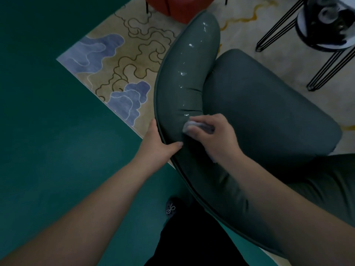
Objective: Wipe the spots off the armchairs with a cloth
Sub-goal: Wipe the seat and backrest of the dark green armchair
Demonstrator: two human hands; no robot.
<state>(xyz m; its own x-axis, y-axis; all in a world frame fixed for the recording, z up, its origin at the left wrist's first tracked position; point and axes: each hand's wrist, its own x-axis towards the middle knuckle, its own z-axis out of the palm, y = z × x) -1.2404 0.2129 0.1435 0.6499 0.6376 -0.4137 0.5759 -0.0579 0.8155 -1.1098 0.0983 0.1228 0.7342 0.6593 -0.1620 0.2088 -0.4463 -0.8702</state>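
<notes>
A dark green armchair [259, 104] fills the middle and right of the head view. Its curved padded arm [188, 60] carries several white spots [182, 73] along its top. My right hand [213, 135] grips a bunched pale grey cloth [192, 125] and presses it on the arm near the lowest spot. My left hand [157, 143] holds the arm's outer edge just left of the cloth, thumb on top of the padding and fingers round the rim.
A patterned beige and blue rug [119, 62] lies under the chair, with teal floor [57, 141] to the left. A red seat [178, 6] stands at the top. A black wire-legged side table [324, 35] stands at the upper right. My shoe [171, 208] shows below.
</notes>
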